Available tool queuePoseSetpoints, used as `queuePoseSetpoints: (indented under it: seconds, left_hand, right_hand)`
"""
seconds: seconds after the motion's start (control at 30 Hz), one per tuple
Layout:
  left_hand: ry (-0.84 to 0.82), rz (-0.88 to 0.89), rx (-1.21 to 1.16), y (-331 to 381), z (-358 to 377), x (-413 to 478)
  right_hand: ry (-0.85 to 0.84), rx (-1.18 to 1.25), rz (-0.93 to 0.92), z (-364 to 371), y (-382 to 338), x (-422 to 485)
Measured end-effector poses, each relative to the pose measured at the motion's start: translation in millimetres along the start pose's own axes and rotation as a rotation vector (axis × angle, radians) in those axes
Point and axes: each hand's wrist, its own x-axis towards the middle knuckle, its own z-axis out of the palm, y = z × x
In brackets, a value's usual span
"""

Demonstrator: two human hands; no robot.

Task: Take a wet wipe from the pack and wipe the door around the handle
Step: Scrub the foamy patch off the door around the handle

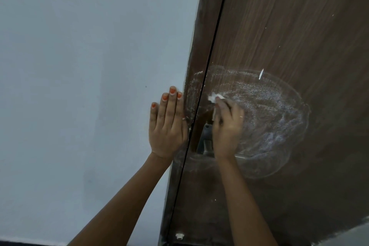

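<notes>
A dark brown wooden door [289,26] fills the right side of the head view. Its metal handle [206,142] is partly hidden behind my right hand [227,128]. That hand presses a crumpled white wet wipe [214,98] against the door just above the handle. A wide oval of wet, whitish smear [269,118] surrounds the handle area. My left hand [167,124] lies flat and open on the pale wall, fingers up, right beside the door frame [196,78]. The wipe pack is out of sight.
The pale blue-white wall [79,86] takes up the left half. A narrow black gap runs between frame and door. A small white plastic piece [179,236] sits low on the frame. Small white flecks dot the door.
</notes>
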Motion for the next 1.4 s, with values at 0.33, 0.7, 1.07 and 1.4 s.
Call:
queuePoseSetpoints:
  seconds: [0.33, 0.7, 1.07, 1.4]
  left_hand:
    - [-0.005, -0.002, 0.002, 0, 1, 0]
    - [0.006, 0.010, 0.001, 0, -1, 2]
    - [-0.005, 0.002, -0.002, 1, -2, 2]
    - [0.002, 0.005, 0.001, 1, -2, 2]
  right_hand:
    - [0.000, -0.090, -0.007, -15, 23, -10]
    - [-0.124, -0.095, -0.211, 9, -7, -17]
    - [0.276, 0.190, 0.238, 3, -16, 42]
    - [0.183, 0.055, 0.127, -5, -6, 24]
